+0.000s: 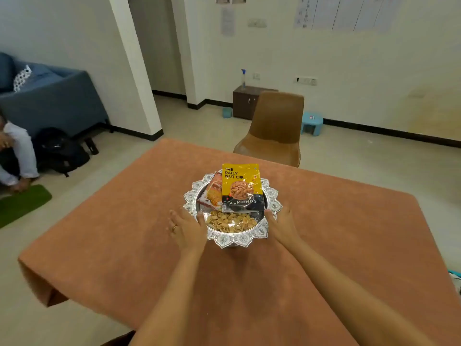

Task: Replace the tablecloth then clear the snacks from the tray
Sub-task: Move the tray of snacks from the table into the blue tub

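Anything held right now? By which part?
The tray, by its rim: left hand at the left edge, right hand at the right edge.

tablecloth (324, 245): matt cloth — faintly mottled
tray (239, 239): shiny embossed metal
almond packet (242, 187): glossy plastic film
chair (277, 121): smooth, semi-gloss shell
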